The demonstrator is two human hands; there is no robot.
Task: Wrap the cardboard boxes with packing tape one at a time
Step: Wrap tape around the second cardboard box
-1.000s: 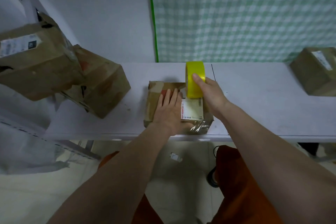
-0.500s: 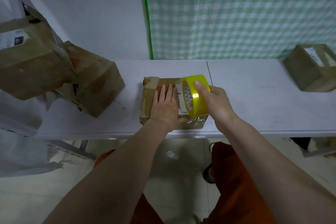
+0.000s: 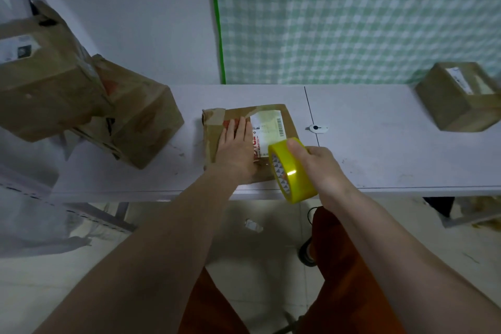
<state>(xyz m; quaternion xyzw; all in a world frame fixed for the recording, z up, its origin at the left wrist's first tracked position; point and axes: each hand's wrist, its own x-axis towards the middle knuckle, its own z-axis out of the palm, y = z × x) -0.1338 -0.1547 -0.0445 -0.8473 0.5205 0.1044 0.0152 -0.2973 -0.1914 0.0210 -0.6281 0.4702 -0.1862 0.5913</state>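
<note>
While the right hand (image 3: 322, 168) curls its fingers and thumb round the yellow tape roll (image 3: 292, 171), the roll hangs tilted at the near edge of the white table (image 3: 379, 144), just past the near right corner of the small box (image 3: 271, 112). One finger lies across the top of the roll. It may be that a clear strip of tape runs from the roll onto the box, but that part is too blurry to be sure.

The left hand (image 3: 235, 152) lies flat on top of the small box with straight fingers, pressing down and holding nothing. This box sits in the middle of the table, near the front edge. It has a white label (image 3: 267, 127) with a bar code beside the left fingers, and old tape on its far left corner.

A small white thing with a dark dot (image 3: 315, 128) lies on the table just right of the box. Two bigger brown boxes (image 3: 81, 106) lean together at the left end. One more box (image 3: 461, 95) sits well apart at the far right. Behind the table hangs a green checked cloth (image 3: 352, 16).
</note>
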